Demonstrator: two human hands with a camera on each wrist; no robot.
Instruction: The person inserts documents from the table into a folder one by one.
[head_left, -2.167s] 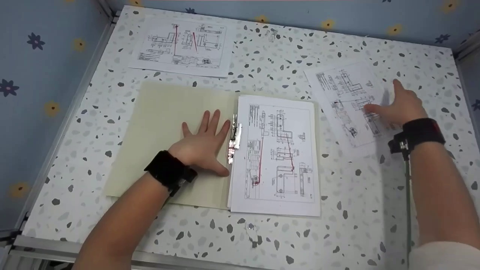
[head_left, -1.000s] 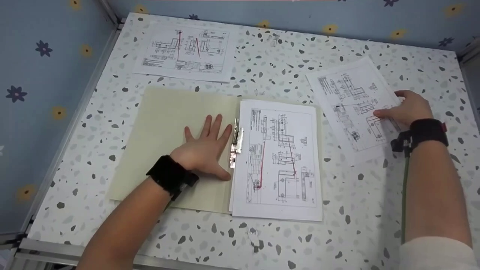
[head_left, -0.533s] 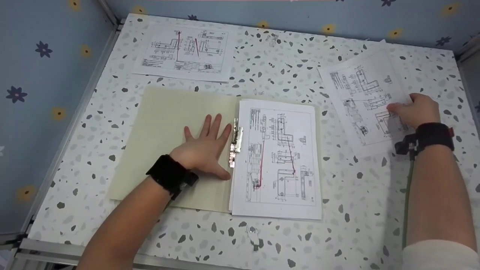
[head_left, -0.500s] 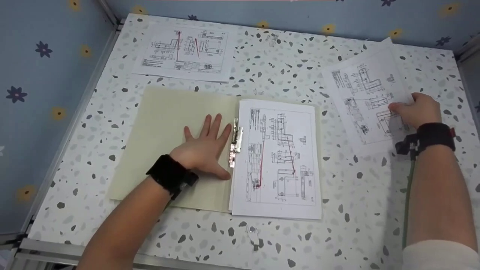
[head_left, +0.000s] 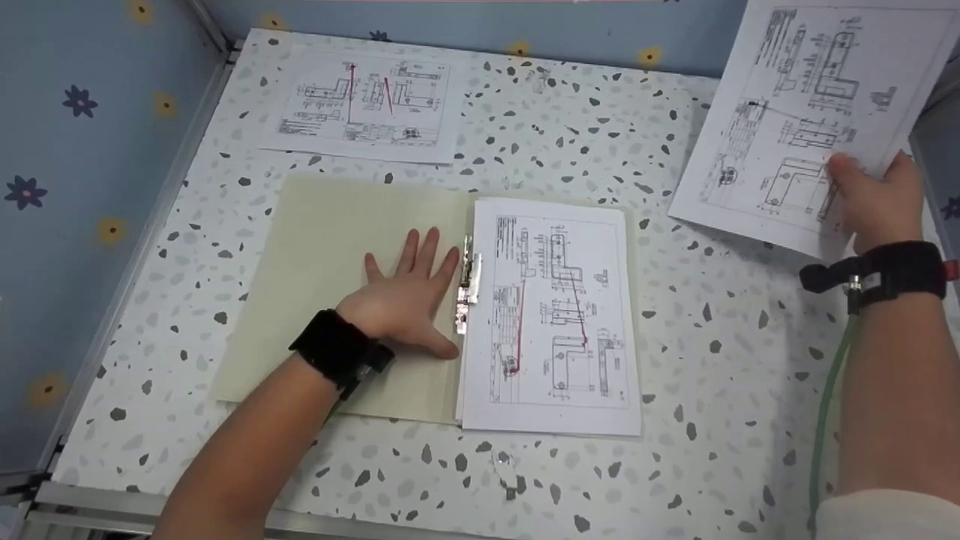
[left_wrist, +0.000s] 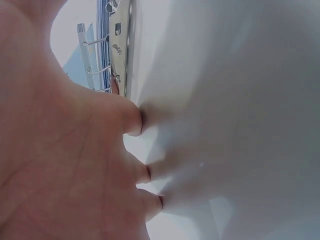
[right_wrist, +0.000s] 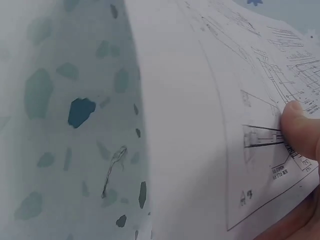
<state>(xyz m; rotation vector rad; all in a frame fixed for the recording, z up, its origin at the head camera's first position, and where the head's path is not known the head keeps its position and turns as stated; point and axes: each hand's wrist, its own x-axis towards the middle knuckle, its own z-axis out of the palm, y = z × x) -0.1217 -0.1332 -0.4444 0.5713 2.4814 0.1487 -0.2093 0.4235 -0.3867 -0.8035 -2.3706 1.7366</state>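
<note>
My left hand lies with spread fingers on the inside of a pale yellow-green folder's cover. Its thumb is close to the metal ring clip at the spine; in the left wrist view the fingertips touch the pale cover and the clip shows beside the hand. On the folder's right side is a stack of drawing sheets, the top one marked with red lines. My right hand pinches a printed drawing sheet by its edge, thumb on top and fingers beneath, raised over the table's far right.
Another drawing sheet with red lines lies at the back left of the speckled table. Blue flowered walls rise behind and to the left. A green cable runs along my right forearm.
My right hand has gripped the loose sheet at the right, slid it rightward, then lifted it off the table and turned it. My left hand has stayed on the folder.
</note>
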